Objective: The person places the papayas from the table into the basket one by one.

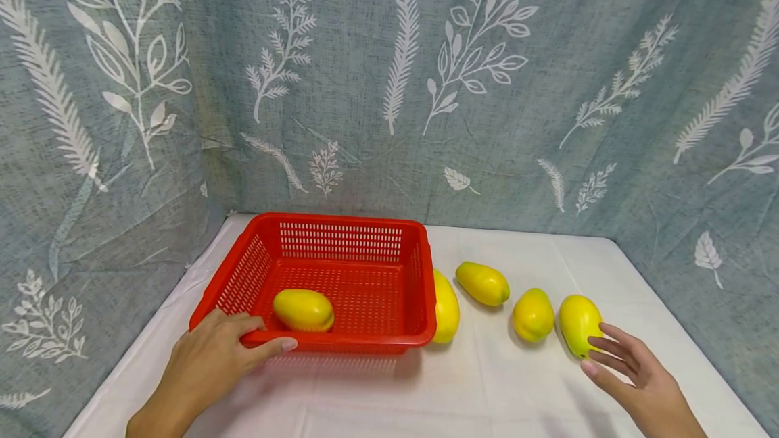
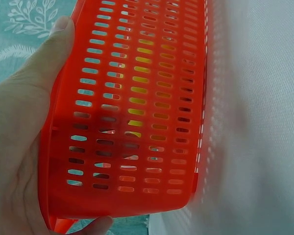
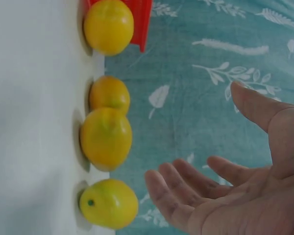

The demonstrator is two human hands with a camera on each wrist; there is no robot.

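Observation:
A red plastic basket [image 1: 341, 341] with slotted walls stands at the left of the table. Its near-left corner is in the grip of my left hand [image 1: 213, 357], thumb over the front rim; the left wrist view shows the slotted wall [image 2: 122, 196] close up. Inside the basket lies one yellow mango [image 1: 303, 310]. At the far right, my right hand [image 1: 639, 377] hovers with spread, slightly bent fingers beside a yellow-green mango [image 1: 580, 323]. The fingertips overlap that fruit in the head view, while in the right wrist view the palm [image 3: 235, 205] holds nothing.
Between basket and right hand lie more yellow fruits: a large one [image 1: 447, 309] against the basket's right side, an elongated one [image 1: 483, 283] behind, and a rounder one [image 1: 533, 315]. A white cloth [image 1: 462, 391] covers the table; leaf-patterned curtains [image 1: 365, 167] surround it.

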